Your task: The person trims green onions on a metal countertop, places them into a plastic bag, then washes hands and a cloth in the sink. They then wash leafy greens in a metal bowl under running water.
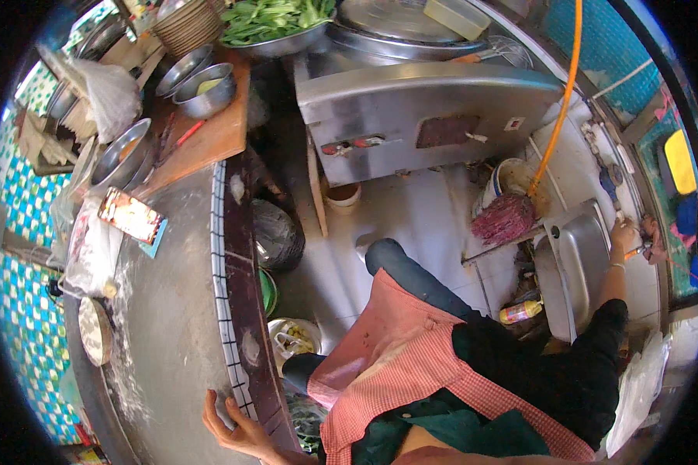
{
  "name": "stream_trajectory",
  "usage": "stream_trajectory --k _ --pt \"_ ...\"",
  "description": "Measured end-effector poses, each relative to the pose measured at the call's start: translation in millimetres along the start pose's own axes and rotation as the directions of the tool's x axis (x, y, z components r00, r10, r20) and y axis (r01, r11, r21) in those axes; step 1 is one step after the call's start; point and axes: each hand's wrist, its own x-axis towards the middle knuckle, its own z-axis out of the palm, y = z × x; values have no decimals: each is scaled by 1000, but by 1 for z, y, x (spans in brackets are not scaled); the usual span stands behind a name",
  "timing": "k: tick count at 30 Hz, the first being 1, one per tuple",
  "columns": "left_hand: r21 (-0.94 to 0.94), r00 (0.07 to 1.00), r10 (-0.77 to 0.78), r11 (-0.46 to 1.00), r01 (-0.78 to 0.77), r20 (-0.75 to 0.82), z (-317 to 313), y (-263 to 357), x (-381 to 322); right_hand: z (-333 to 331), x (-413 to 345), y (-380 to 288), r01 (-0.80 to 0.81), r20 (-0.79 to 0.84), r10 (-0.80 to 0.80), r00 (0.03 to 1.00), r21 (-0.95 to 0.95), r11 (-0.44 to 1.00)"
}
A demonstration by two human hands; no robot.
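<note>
My left hand (232, 427) is over the near edge of the grey worktop (174, 302), fingers apart and holding nothing. My right hand (622, 234) is far out to the right, at the wall side of a steel sink (584, 261), close to a tap or pipe fitting with an orange part (634, 253); whether its fingers close on anything is too small to tell. White flour-like powder lies on the worktop. Along its far side are a round floured piece (95, 331), a plastic bag (93, 250) and a lit phone (131, 215) leaning there.
Steel bowls (205, 93) and a red-handled tool (190, 132) are on a wooden board (224, 131). Leafy greens (273, 20) fill a basin near a steel stove unit (430, 116). An orange hose (567, 104) hangs by a bucket (509, 174). A yellow bottle (520, 312) stands beside the sink.
</note>
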Motion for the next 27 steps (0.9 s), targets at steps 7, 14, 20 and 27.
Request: stream_trajectory --k 7,14,20,27 --pt "-23 987 157 988 -156 34 26 40 13 -22 -19 125 190 -145 -262 954 -383 904" --pt "-176 961 43 984 6 274 41 57 0 -8 -46 61 -162 -79 183 980 218 962" --pt "-268 858 234 956 -118 457 84 88 2 -86 -50 58 -334 -78 413 907 464 820" --pt "-333 729 361 923 -191 582 113 109 -4 -76 -32 103 -354 -103 482 870 549 757"
